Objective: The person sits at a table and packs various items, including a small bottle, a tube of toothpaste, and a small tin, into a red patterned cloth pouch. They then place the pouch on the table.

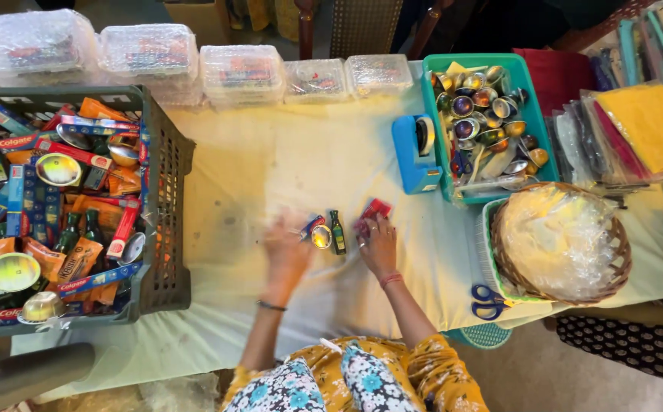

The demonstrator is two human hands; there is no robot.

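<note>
Centrally, on the cream tablecloth (286, 160), stands the reference item: a small dark green bottle (337, 231) lying flat with its cap pointing away from the person.

Left hand (286, 248): positioned just left of the bottle, blurred by motion. Its fingers appear spread, and whether they grip anything cannot be told. A small blue and red box (310, 226) lies at the fingertips, between hand and bottle. A small shiny round cup (321, 237) lies touching the bottle's left side.

Right hand (378, 244): positioned just right of the bottle, palm down, fingers loosely apart and resting on a red packet (373, 210); contact is seen, but no closed grip. The packet lies just right of the bottle and slightly beyond it.

Surroundings: a dark plastic crate (165, 221) of boxes, sachets, bottles and cups sits well left of the bottle. A blue tape dispenser (415, 156) and a teal bin (534, 114) of shiny cups stand beyond and right. A wicker basket (560, 244) holding clear wrap lies further right, with blue-handled scissors (488, 300) near it.
</note>
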